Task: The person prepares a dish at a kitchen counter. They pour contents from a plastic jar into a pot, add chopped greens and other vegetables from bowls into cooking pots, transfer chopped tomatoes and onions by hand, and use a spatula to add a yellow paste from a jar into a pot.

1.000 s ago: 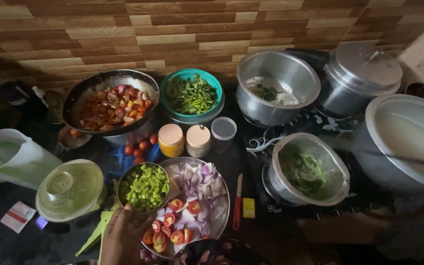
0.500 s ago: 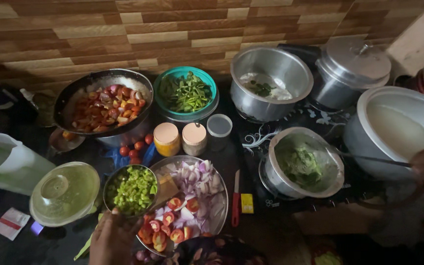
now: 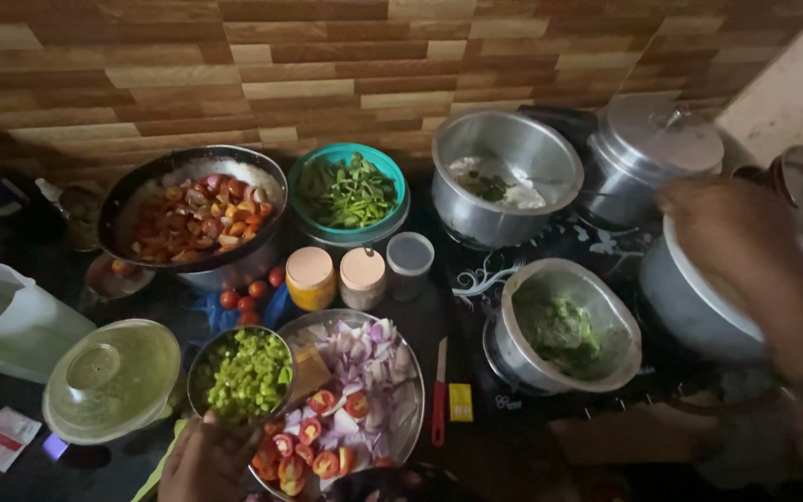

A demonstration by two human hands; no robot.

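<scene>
Teal bowl (image 3: 348, 195) of green beans, steel plate (image 3: 408, 409) with purple onion and red tomato halves, small bowl (image 3: 240, 374) of bright green chop, brown-and-cream striped wall tiles (image 3: 327, 65) (upper frame).

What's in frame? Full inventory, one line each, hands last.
wok of chopped tomatoes: 1, dark, back left
green beans bowl: 1, teal, back centre
open steel pot: 1, silver, back, right of the teal bowl
lidded pot: 1, silver, back right
pot of green paste: 1, steel, on the stove
large white pot: 1, white, right edge
capped jars: 2, pale caps, centre
clear cup: 1, beside the jars
cherry tomatoes: several, red, loose
steel plate: 1, holds onion and tomato
green chilli bowl: 1, steel, on the plate's left
knife: 1, red handle, right of the plate
glass lid: 1, clear, left
left hand: at the chilli bowl's rim, grip unclear
right hand: blurred, above the white pot
</scene>
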